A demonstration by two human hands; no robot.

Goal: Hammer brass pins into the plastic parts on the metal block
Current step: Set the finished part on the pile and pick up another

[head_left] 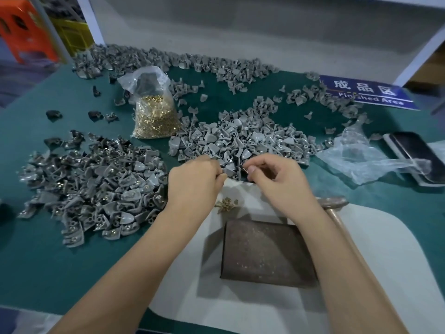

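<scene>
Hands meet at the near edge of the grey plastic parts (240, 138) heaped mid-surface — from my head view, the left hand (192, 177) pinches one part, fingers curled; the right hand (274, 177) curls too, thumb and forefinger closed on something small I cannot identify. Below them a few loose brass pins (226, 204) lie on white sheet just beyond the metal block (267, 251). A hammer (333, 203) rests right of the block — a bag of pins (154, 112) stands farther back.
</scene>
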